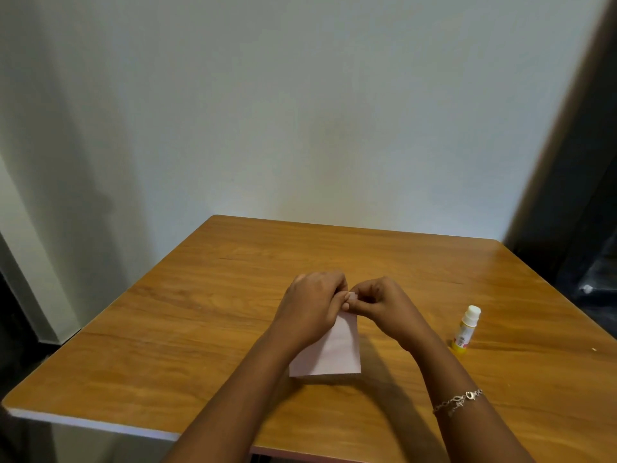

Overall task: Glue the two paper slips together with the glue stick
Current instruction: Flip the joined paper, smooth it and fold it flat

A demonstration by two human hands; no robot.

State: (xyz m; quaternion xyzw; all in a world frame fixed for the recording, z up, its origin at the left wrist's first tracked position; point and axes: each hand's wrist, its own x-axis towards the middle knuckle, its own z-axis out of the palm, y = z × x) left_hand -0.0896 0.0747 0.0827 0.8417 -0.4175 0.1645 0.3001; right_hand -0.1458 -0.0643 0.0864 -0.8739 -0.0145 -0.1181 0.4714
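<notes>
The left hand [309,307] and right hand [380,304] pinch the top edge of the pink paper [330,352] together above the desk [200,312]. The glue stick [465,330] stands on the desk, right of them.

The table [207,329] is warm orange-brown with darker wood-grain streaks, and its near left edge is pale white. The paper [334,352] between the hands is pale pink, plain and unpatterned. At the right, the glue stick [465,330] has a white cap, a yellow body and a white label with red print; the lettering is too small to read. A silver chain bracelet [458,402] circles the right wrist. The far wall [300,111] is off-white with a greenish-grey cast, and a black area [587,195] fills the far right.
</notes>
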